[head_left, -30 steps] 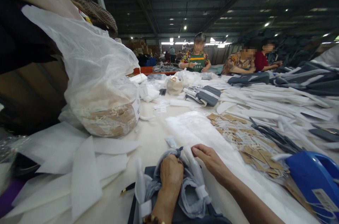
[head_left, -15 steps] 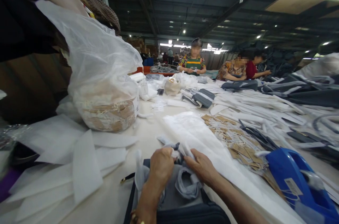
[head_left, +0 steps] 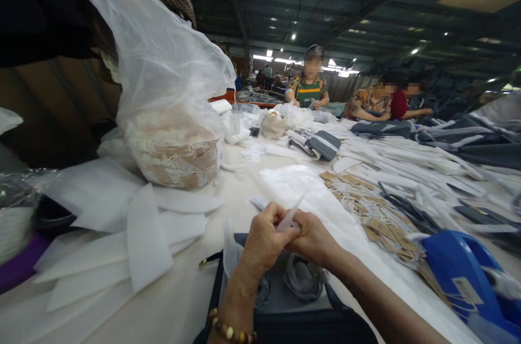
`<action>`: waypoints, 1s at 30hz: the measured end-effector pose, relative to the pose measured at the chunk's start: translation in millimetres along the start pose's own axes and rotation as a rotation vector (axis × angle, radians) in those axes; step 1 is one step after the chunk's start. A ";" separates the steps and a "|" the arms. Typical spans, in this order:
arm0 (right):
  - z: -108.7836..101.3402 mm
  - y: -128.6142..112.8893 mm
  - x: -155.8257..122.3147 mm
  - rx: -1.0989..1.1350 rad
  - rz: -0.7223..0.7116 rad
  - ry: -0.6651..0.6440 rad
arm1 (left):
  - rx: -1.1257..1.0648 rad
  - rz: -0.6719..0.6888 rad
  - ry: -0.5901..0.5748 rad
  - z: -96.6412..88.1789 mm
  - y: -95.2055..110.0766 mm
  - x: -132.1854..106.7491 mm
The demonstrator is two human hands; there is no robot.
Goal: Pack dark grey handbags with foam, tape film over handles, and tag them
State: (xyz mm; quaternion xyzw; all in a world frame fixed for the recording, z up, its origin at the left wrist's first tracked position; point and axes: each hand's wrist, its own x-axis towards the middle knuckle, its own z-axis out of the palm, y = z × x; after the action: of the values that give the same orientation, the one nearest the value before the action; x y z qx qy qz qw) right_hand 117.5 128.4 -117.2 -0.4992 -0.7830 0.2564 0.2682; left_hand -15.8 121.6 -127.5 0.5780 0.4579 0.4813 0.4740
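Observation:
My left hand (head_left: 264, 236) and my right hand (head_left: 314, 236) meet over an open dark bag (head_left: 309, 327). Their fingers are closed together on a thin, whitish translucent strip (head_left: 293, 212), which points up and right between them. Fingers hide its lower part, and whether it is paper or plastic does not show. Inside the bag, below my right hand, sits a coiled grey bundle (head_left: 303, 277) that looks wrapped in clear film. Pale wrapping (head_left: 231, 249) rises at the bag's left edge. A zipper pull (head_left: 209, 260) sticks out on that side.
Loose white sheets (head_left: 148, 238) overlap at left, below a big clear plastic bag (head_left: 175, 154) with brown contents. A white sheet (head_left: 293, 181), brown tags (head_left: 378, 214) and a blue plastic object (head_left: 464, 273) lie at right. Co-workers (head_left: 311, 86) are across the table.
My hands have come closer together, and the thin whitish strip now shows between them. The grey bit that was at my fingertips is out of sight. The view has shifted slightly.

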 end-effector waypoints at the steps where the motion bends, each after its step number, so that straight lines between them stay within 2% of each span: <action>1: 0.9 0.9 0.7 0.030 -0.006 -0.011 | -0.074 -0.008 -0.035 -2.5 1.3 -1.0; 6: 1.9 5.3 -5.6 0.165 -0.094 -0.044 | -0.602 -0.001 -0.148 -18.2 3.6 -5.9; 8: 1.1 3.3 -11.0 0.199 -0.120 -0.054 | -0.673 0.014 -0.169 -19.9 2.9 -6.7; 11: -0.9 -5.2 -25.8 0.178 -0.144 -0.043 | -0.706 0.063 -0.067 -18.8 0.7 -4.8; 14: -0.7 -15.9 -50.9 -0.016 -0.237 -0.050 | -0.658 0.079 0.079 -16.8 -3.2 0.1; 18: 9.8 -22.4 -88.9 -0.269 -0.474 -0.040 | -0.547 0.038 0.139 -13.1 -8.7 5.2; 23: 36.1 -15.0 -122.5 -0.480 -0.714 0.222 | -0.358 -0.002 0.127 -8.8 -10.9 6.0; 27: 55.2 -5.4 -139.8 -0.548 -0.708 0.328 | -0.140 -0.018 0.126 -5.1 -11.3 7.2; 30: 61.0 -0.8 -147.0 -0.516 -0.665 0.306 | 0.073 -0.015 0.102 -2.8 -10.7 4.9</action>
State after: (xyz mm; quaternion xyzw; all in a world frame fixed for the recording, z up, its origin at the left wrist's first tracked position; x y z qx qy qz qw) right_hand 128.3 -15.1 -185.0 -0.3032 -0.8906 -0.1241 0.3155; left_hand -18.8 128.1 -137.2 0.5662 0.5030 0.4896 0.4321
